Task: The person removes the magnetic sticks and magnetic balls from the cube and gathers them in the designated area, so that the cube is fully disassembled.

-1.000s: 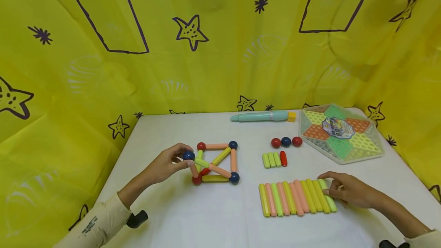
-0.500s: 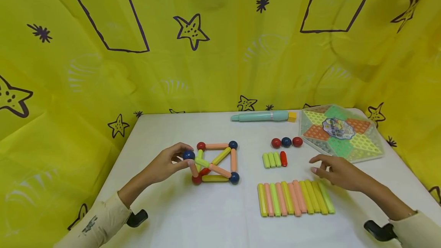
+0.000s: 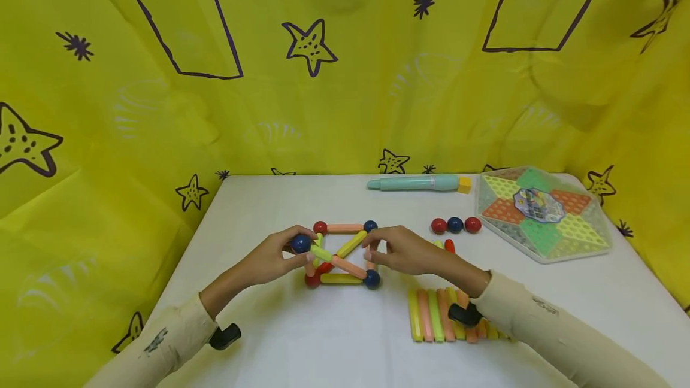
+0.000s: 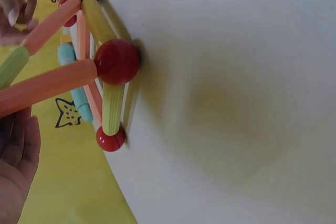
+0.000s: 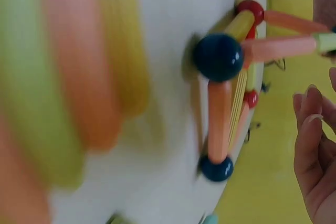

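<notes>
My left hand point(image 3: 269, 261) grips a dark blue ball point(image 3: 300, 243) raised above the table, part of a structure of magnetic rods and balls. From that ball a light green rod point(image 3: 321, 253) and a peach rod point(image 3: 349, 267) slope down in line to a blue corner ball point(image 3: 372, 279). The base is a square of rods with red and blue corner balls, crossed by a yellow rod point(image 3: 350, 245) and a red rod point(image 3: 324, 268). Over the base's right side hovers my right hand point(image 3: 406, 251), fingers loosely bent and holding nothing; it partly hides the right peach rod.
Several coloured rods point(image 3: 433, 316) lie in a row under my right forearm. Short rods point(image 3: 450, 246) are mostly hidden behind that arm. Three loose balls point(image 3: 455, 224), a teal pen-like tool point(image 3: 415, 182) and a hexagonal game board point(image 3: 544, 214) lie farther back. A yellow curtain backs the table.
My right hand has left the row of rods at the right and moved left to the structure. My left hand keeps its hold on the raised blue ball.
</notes>
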Action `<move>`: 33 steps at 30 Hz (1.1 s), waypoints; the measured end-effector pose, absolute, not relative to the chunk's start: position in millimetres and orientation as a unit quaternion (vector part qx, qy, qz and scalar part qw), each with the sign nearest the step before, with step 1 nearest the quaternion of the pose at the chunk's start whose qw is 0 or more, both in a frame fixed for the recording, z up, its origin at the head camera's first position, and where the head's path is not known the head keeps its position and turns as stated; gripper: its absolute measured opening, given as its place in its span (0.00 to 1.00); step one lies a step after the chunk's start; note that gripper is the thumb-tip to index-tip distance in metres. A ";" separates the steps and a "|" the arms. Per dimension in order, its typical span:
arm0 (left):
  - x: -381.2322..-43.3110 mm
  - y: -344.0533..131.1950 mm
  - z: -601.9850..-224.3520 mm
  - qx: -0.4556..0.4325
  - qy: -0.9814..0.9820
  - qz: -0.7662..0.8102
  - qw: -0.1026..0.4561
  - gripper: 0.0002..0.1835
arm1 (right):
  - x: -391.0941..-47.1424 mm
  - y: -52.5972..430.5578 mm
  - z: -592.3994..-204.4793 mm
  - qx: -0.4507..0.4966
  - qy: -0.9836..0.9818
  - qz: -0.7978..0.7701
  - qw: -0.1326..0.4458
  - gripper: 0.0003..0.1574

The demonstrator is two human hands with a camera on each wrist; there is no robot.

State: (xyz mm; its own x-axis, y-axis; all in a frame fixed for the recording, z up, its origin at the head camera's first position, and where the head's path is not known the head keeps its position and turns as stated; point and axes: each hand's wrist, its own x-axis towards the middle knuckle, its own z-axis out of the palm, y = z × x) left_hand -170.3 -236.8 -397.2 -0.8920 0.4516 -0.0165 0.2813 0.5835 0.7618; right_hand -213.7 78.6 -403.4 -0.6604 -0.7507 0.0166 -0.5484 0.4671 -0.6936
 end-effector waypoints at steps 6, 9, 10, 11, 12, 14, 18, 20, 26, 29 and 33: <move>-171.2 -233.8 -400.6 0.211 0.878 0.416 0.108 0.18 | -211.8 31.0 -410.4 -0.420 0.824 -0.341 0.167 0.17; -170.7 -233.9 -401.8 0.207 0.876 0.420 0.114 0.17 | -210.6 18.2 -414.2 -0.443 0.817 -0.334 0.155 0.15; -170.7 -233.8 -402.2 0.207 0.875 0.422 0.117 0.17 | -210.5 16.0 -415.1 -0.446 0.817 -0.331 0.152 0.15; -170.6 -233.6 -402.4 0.207 0.874 0.424 0.120 0.18 | -210.4 14.5 -415.6 -0.449 0.818 -0.328 0.146 0.14; -170.7 -233.4 -402.7 0.207 0.872 0.427 0.123 0.17 | -210.3 13.7 -416.1 -0.451 0.819 -0.325 0.143 0.13; -170.7 -233.0 -402.9 0.209 0.869 0.430 0.126 0.17 | -210.7 13.5 -416.9 -0.455 0.819 -0.320 0.139 0.13; -171.0 -232.0 -402.6 0.215 0.867 0.432 0.122 0.16 | -211.0 15.1 -415.3 -0.457 0.820 -0.314 0.140 0.13; -171.2 -231.6 -402.0 0.215 0.868 0.431 0.122 0.16 | -210.7 15.7 -414.2 -0.454 0.823 -0.313 0.136 0.12; -170.2 -230.5 -400.0 0.208 0.866 0.435 0.135 0.17 | -210.1 17.9 -414.8 -0.443 0.827 -0.320 0.132 0.11; -169.7 -230.4 -400.1 0.206 0.867 0.433 0.136 0.17 | -209.6 21.2 -417.2 -0.437 0.822 -0.340 0.129 0.11; -170.2 -230.4 -400.7 0.204 0.871 0.427 0.129 0.19 | -211.0 28.5 -419.4 -0.416 0.813 -0.382 0.143 0.13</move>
